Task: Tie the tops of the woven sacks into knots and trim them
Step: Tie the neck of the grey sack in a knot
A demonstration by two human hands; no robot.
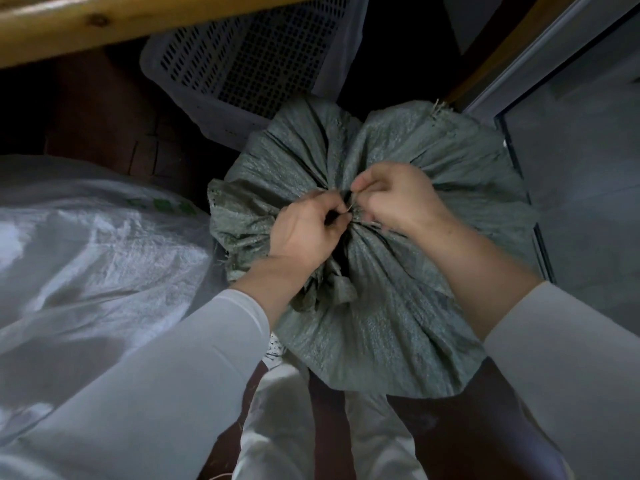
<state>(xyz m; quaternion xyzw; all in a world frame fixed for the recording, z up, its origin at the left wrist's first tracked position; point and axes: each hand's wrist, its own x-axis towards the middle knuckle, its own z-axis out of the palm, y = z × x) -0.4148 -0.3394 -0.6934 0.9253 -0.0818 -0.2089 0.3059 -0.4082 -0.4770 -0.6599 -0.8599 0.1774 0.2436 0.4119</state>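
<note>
Two hands meet over the gathered neck of the grey-green woven sack (pixel 381 306), which stands on the dark floor (pixel 450 431) at the centre of the view; its cloth spreads in pleats from the gather, and a loose flap hangs toward the person. We see the left hand (pixel 304 233) with fingers curled, pinching one end of a thin strand (pixel 349 208) at the neck; the right hand (pixel 398 199) pinches the other end between thumb and forefinger; what the strand is made of we cannot tell. Both forearms wear white sleeves (pixel 207 358). Left of the sack lies a white woven sack (pixel 86 237); behind stands a perforated plastic crate (pixel 249 57), beneath a wooden beam (pixel 138 19).
</note>
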